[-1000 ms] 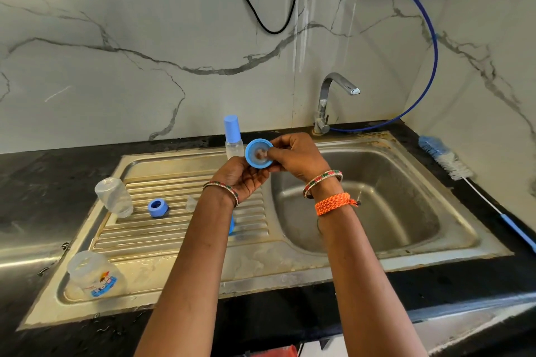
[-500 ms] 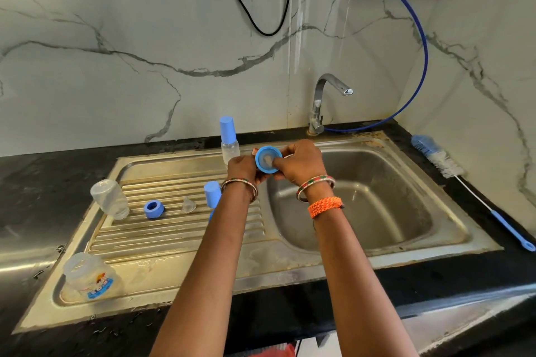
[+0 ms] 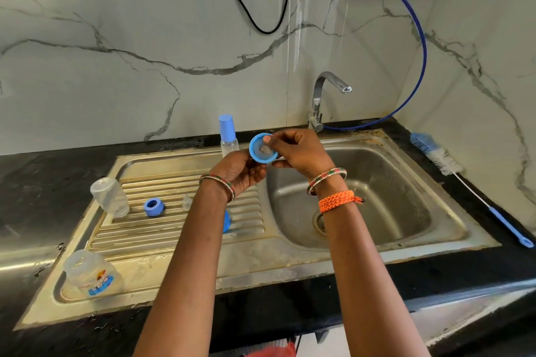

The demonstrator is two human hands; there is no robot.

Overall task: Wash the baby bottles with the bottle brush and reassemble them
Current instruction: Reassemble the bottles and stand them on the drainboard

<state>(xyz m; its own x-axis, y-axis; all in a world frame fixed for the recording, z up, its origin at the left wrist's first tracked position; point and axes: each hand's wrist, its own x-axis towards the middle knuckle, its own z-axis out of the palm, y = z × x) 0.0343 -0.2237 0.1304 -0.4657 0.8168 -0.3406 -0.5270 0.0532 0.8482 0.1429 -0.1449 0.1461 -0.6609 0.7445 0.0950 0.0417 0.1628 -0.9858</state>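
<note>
Both hands over the steel sink (image 3: 377,252), left hand (image 3: 242,171) and right hand (image 3: 301,153) pinched shut round a blue bottle ring (image 3: 262,149), clear bottle (image 3: 110,197) lay well left on the drainboard, bottle brush (image 3: 441,159) off right on the black worktop (image 3: 34,191), marble walls behind

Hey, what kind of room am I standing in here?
Most likely a home kitchen: a steel sink with a ribbed drainboard, a tap against a marble-look wall, and a dark stone counter.
</note>
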